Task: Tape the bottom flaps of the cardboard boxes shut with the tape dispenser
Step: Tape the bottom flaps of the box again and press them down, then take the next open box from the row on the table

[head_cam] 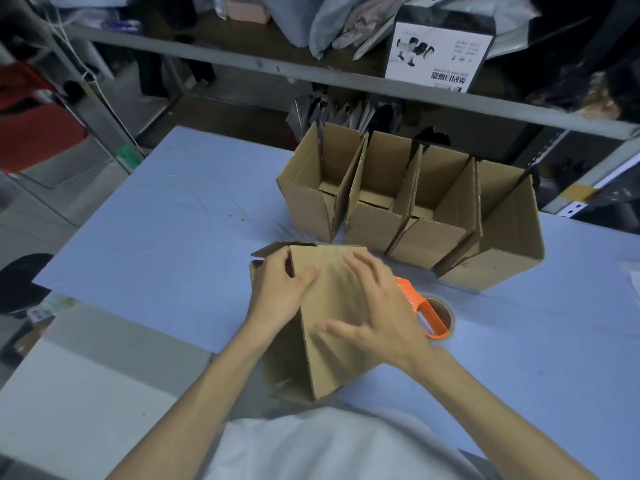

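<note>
A brown cardboard box [332, 348] lies tilted on the blue table [173, 220] right in front of me, its flaps pointing away. My left hand [280, 292] grips the box's left far corner, fingers curled over a flap edge and thumb on the top panel. My right hand [381, 313] lies on the top panel with fingers spread and straight. An orange tape dispenser [427, 315] with a roll of clear tape lies on the table just right of my right hand, partly hidden behind it.
Several open cardboard boxes [408, 209] stand in a row at the table's far side. A metal shelf [311, 74] with grey bags and a white carton [440, 53] runs behind them. A grey surface [86, 393] lies at the near left.
</note>
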Motion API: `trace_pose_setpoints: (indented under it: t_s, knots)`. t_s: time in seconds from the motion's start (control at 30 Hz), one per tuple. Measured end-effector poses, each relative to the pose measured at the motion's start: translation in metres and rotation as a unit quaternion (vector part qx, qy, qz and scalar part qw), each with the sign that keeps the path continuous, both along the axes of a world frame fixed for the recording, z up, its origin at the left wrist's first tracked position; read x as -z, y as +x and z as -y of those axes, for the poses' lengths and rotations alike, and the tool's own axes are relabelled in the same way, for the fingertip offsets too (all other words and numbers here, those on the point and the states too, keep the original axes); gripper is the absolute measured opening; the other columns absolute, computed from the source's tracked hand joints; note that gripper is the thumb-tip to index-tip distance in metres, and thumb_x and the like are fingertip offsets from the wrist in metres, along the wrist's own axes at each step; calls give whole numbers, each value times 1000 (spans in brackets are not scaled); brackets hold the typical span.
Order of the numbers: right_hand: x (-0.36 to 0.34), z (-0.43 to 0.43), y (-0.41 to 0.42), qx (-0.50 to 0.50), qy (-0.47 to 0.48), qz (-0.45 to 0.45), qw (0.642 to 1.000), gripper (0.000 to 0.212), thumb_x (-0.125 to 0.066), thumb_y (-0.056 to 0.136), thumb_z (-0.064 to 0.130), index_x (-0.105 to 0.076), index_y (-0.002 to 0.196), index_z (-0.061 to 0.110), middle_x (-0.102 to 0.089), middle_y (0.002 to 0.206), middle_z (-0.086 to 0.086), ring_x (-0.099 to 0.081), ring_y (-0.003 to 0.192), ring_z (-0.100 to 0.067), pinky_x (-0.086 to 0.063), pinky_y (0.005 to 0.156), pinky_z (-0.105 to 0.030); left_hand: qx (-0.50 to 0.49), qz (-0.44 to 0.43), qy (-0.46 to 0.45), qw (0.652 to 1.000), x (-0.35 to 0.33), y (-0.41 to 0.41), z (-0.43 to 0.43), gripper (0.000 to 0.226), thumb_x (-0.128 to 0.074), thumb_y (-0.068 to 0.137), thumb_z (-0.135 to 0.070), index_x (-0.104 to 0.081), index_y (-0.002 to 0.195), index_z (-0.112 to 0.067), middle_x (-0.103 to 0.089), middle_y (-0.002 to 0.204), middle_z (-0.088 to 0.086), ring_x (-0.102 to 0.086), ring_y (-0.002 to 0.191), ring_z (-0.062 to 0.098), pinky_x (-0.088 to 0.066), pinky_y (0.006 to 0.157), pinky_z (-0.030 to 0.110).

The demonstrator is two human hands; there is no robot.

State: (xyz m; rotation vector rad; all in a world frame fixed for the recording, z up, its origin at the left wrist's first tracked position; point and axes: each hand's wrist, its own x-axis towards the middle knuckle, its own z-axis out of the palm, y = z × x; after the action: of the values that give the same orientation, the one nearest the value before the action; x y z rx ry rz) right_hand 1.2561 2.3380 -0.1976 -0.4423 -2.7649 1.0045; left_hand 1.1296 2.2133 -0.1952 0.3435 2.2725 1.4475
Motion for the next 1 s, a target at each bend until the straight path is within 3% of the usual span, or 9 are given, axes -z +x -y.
trace_pose_setpoints:
  t_s: [0.1, 0.23, 0.27, 0.33, 0.4, 0.47, 0.57, 0.73, 1.0]
  knots:
    - [1, 24, 5, 3, -75, 58, 995, 105, -67, 60, 75, -31, 143, 22, -32, 144, 10, -34, 129, -7, -36, 102, -25, -22, 9, -30, 999, -8, 3, -8, 13, -68, 85, -28, -67, 94, -19, -72, 89, 1, -67, 86, 20, -57, 79, 46]
    - [16, 25, 3, 34, -82, 26, 996, 64, -65, 75, 16, -43, 136, 13, -54, 130, -5, -50, 118, -24, -40, 96, -32, 52, 135, 54, 988, -12, 10, -14, 15, -63, 92, -26, -66, 99, -14, -72, 93, 6, -71, 82, 15, -59, 65, 25]
    - [18, 20, 3, 60, -91, -3, 994, 59, -59, 73, 4, -49, 131, 13, -60, 121, -6, -54, 111, -26, -43, 92, -33, 70, 108, 67, 989, -10, 13, -11, 14, -62, 92, -26, -66, 100, -15, -72, 94, 4, -71, 81, 12, -57, 67, 21]
    - [19, 10, 4, 109, -107, -44, 987, 60, -50, 72, -8, -54, 127, 13, -64, 116, -3, -58, 107, -22, -47, 92, -34, 55, -117, -23, 991, -3, 18, -1, 20, -65, 88, -24, -64, 108, -18, -65, 102, -6, -64, 89, 6, -49, 76, 13]
    - [20, 6, 6, 134, -123, -66, 981, 63, -44, 75, -12, -54, 130, 15, -65, 116, 1, -59, 108, -17, -49, 92, -34, -6, -291, -142, 946, 8, 25, 13, 48, -70, 80, -25, -53, 124, -17, -49, 117, -2, -48, 104, 12, -38, 83, 16]
    - [18, 7, 9, 133, -145, -81, 977, 65, -42, 78, -13, -51, 134, 18, -63, 118, 4, -58, 109, -12, -49, 92, -35, 8, -167, -198, 966, 9, 28, 20, 63, -70, 80, -30, -41, 134, -15, -39, 130, 4, -43, 113, 19, -41, 89, 27]
    - [7, 8, 17, 135, -142, -101, 975, 67, -44, 80, -13, -47, 138, 21, -60, 127, 9, -53, 118, -6, -47, 99, -36, 104, 36, -218, 970, -3, 30, 20, 25, -58, 86, -25, -49, 109, -19, -58, 114, 1, -61, 93, 18, -51, 83, 39]
    - [-41, -5, 24, 171, -99, -165, 966, 77, -47, 81, -10, -38, 145, 33, -58, 129, 17, -55, 116, 0, -48, 92, -20, 139, -8, -131, 982, -58, 26, 14, 10, -56, 86, -30, -51, 93, -34, -64, 98, -15, -69, 79, 12, -55, 77, 40]
    - [-112, -62, 37, 271, -81, -303, 910, 84, -45, 73, -18, -40, 145, 25, -64, 124, 0, -62, 104, -6, -50, 79, -18, 214, -159, -52, 962, -134, 36, -77, 39, -59, 83, -21, -50, 120, -30, -48, 107, -8, -55, 91, 9, -48, 79, 29]
